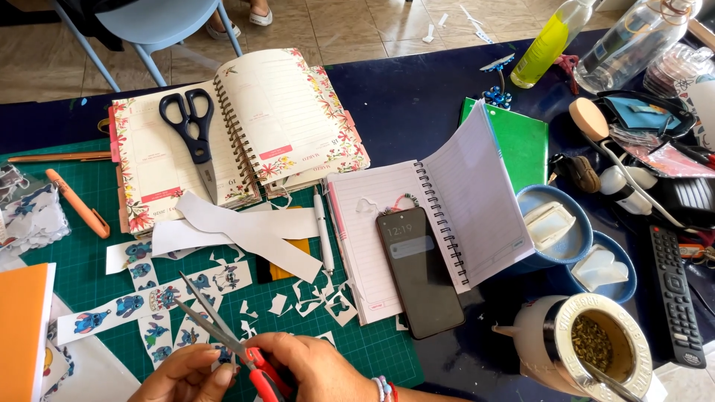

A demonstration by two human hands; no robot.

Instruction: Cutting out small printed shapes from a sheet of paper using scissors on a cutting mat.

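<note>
Cutting stickers free with the red scissors

Snipping is the step in hand, judging by the paper scraps scattered over the green cutting mat (97, 246). Starting at the left: an orange book (22, 320) sits at the counter's edge, an orange pen (77, 202) lies on the mat, and strips of blue cartoon stickers (126, 305) fan out just above the hands. Left hand (182, 374) comes in low, fingers pinched on a small sticker piece (223, 356) right at the blades, so its grip is narrow and holding that scrap. Right hand (316, 368) is wrapped through the red scissors (223, 327), grip closed around the handles, blades parted and pointing up-left over the sticker strips.

Moving right: black scissors (192, 134) rest on an open floral planner (246, 123), a white pen (324, 231) lies beside a spiral notebook (417, 223) with a dark phone (419, 272) on top. Far right, a gourd cup (588, 346) with a metal straw, two blue bowls (573, 234) and a remote (676, 294).

Next move, as I read it, calls for feeding the piece steadily into the blades and turning it to follow the printed outline.
</note>
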